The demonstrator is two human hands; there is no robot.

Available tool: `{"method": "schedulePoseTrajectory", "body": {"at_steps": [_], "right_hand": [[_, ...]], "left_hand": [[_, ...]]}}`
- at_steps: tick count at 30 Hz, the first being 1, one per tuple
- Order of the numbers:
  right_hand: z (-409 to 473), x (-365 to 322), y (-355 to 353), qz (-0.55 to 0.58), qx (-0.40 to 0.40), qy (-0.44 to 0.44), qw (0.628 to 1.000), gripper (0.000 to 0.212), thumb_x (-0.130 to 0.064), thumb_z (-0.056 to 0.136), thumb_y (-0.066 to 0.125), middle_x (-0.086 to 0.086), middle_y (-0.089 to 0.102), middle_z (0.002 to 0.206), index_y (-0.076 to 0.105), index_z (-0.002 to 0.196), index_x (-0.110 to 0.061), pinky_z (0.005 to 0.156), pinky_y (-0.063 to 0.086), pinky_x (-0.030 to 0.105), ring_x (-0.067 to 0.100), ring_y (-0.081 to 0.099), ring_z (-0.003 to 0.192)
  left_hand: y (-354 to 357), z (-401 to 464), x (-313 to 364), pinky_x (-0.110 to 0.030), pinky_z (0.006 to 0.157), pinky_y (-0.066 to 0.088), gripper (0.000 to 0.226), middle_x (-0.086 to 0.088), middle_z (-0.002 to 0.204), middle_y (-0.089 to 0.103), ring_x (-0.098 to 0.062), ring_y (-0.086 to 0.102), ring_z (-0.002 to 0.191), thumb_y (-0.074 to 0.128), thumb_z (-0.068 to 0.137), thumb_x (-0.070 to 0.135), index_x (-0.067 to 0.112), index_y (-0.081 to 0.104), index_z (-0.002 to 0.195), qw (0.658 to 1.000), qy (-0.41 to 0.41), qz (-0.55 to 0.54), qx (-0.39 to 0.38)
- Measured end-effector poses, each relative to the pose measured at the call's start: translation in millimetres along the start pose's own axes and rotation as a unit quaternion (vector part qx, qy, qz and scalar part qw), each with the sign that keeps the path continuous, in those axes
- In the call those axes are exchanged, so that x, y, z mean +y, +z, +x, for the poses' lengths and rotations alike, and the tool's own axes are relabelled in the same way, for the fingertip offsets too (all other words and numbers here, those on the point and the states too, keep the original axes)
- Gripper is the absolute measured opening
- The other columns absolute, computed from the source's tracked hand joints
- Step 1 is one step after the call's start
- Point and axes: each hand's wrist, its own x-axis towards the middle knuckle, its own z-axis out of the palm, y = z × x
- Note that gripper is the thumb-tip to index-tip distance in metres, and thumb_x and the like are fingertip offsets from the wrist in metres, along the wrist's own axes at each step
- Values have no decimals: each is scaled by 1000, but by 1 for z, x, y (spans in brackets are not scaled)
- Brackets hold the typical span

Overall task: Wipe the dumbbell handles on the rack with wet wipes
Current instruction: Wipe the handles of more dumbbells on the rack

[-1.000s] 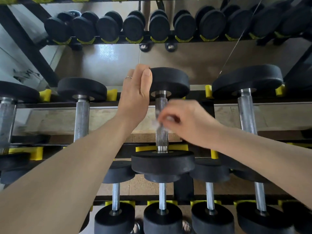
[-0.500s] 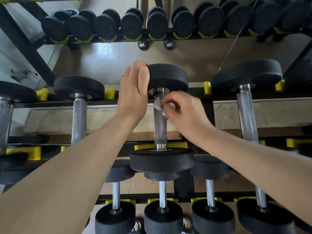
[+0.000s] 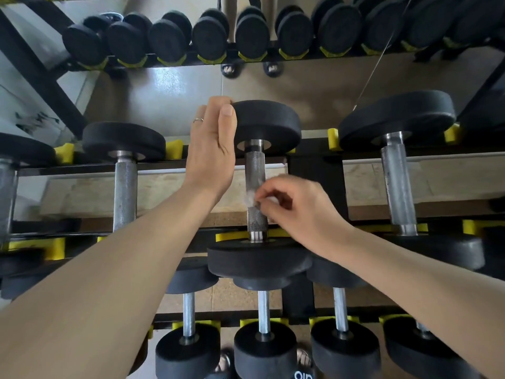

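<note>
Dumbbell [image 3: 259,187] sits on the middle tier of the rack [image 3: 308,165], handle running away from the camera, far head [image 3: 266,124] up top and near head [image 3: 257,261] closest to the viewer. Left hand [image 3: 211,143] rests flat against the left edge of the far head, fingers straight, thumb alongside, ring on one finger; nothing grasped in that grip. Right hand [image 3: 295,212] pinches a small white wet wipe [image 3: 252,196] between thumb and fingertips and presses it on the knurled handle [image 3: 255,170], at its lower half, just above the near collar. Wipe is blurred, so its shape is hard to tell. Right grip is clenched on the wipe, knuckles curled, wrist coming in from the right.

Neighbour dumbbell [image 3: 124,184] lies well apart to the left on the same tier, another bigger dumbbell [image 3: 399,181] to the right. Yellow cradles [image 3: 175,149] hold the heads along the rack rails. Lower tier carries smaller dumbbells [image 3: 263,324] with thin handles, directly under the near head. Mirror [image 3: 175,86] behind the rack reflects a row of black heads.
</note>
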Motion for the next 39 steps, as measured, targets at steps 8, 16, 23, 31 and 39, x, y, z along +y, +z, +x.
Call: {"method": "schedulePoseTrajectory", "body": {"at_steps": [8, 16, 23, 31, 39], "right_hand": [[34, -6, -19, 73, 87, 72, 991, 9, -19, 95, 64, -9, 68, 79, 70, 98, -25, 58, 49, 14, -2, 63, 64], [-6, 2, -20, -32, -126, 18, 991, 11, -21, 93, 66, -14, 70, 89, 73, 96, -29, 76, 54, 22, 2, 64, 84], [26, 4, -9, 73, 71, 68, 992, 8, -19, 96, 61, -6, 69, 83, 67, 99, -22, 64, 55, 26, 9, 67, 73], [16, -5, -26, 43, 2, 23, 999, 8, -22, 93, 65, -12, 69, 88, 70, 95, -28, 78, 55, 25, 4, 65, 84], [30, -14, -18, -167, -145, -147, 964, 14, -13, 89, 68, -12, 60, 93, 78, 91, -22, 77, 50, 22, 4, 57, 84]], "left_hand": [[1, 1, 0, -14, 80, 35, 32, 0, 100, 52, -16, 44, 95, 25, 111, 28, 10, 52, 108, 1000, 3, 2, 7], [3, 1, 0, -8, 81, 33, 33, 2, 100, 51, -14, 45, 96, 24, 111, 28, 11, 52, 108, 1000, 5, -3, 16], [2, 1, -1, -13, 82, 34, 33, 1, 99, 51, -14, 44, 96, 24, 111, 28, 9, 52, 108, 1000, 5, -10, 11], [3, 1, -1, -21, 82, 36, 32, 6, 95, 49, -15, 43, 94, 25, 111, 28, 11, 52, 105, 1000, 5, -13, 16], [0, 1, -1, -26, 80, 37, 35, -5, 95, 53, -19, 44, 91, 24, 110, 29, 9, 52, 107, 1000, 6, -8, 16]]}}
